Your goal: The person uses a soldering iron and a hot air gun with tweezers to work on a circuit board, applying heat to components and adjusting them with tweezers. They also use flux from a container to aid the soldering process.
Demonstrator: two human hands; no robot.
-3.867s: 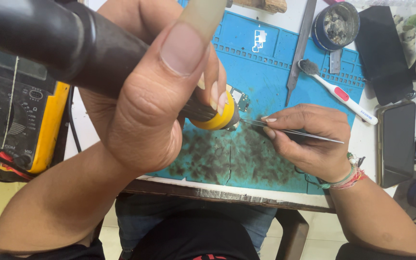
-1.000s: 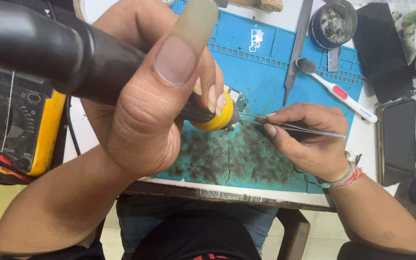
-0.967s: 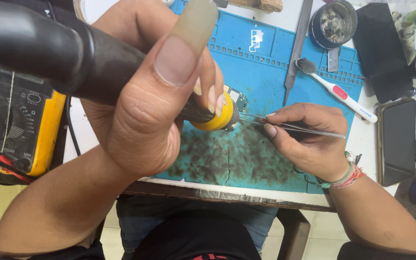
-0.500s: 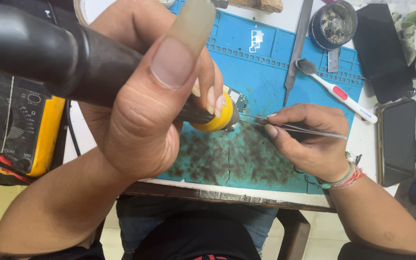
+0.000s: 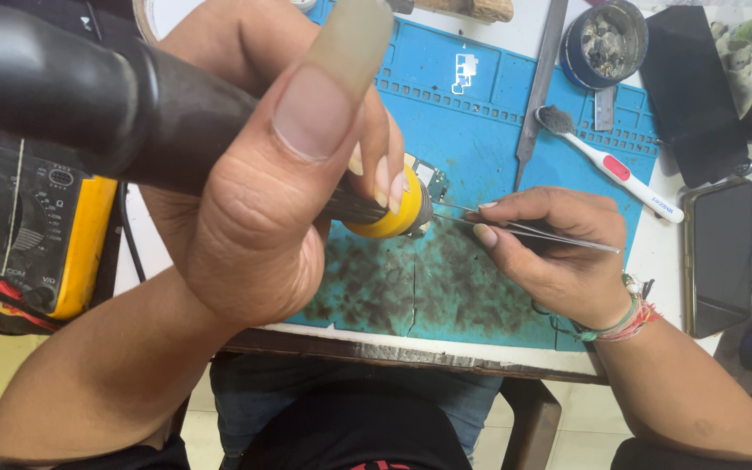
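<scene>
My left hand (image 5: 245, 200) grips a black soldering iron (image 5: 132, 113) with a yellow collar (image 5: 393, 216), held close to the camera and pointing down at a small circuit board (image 5: 431, 180) on the blue work mat (image 5: 489, 113). My right hand (image 5: 559, 252) pinches thin metal tweezers (image 5: 533, 233) whose tips reach the board beside the iron's tip. The iron's tip itself is hidden behind the yellow collar and my fingers.
A yellow multimeter (image 5: 23, 235) lies at the left. On the mat's far side lie a toothbrush (image 5: 611, 165), a metal bar (image 5: 540, 78) and a round tin (image 5: 605, 43). A dark phone (image 5: 718, 257) and a black case (image 5: 685, 96) sit right. The mat's near part is scorched dark.
Both hands have stayed nearly still over the board. The iron's handle has shifted only slightly in view.
</scene>
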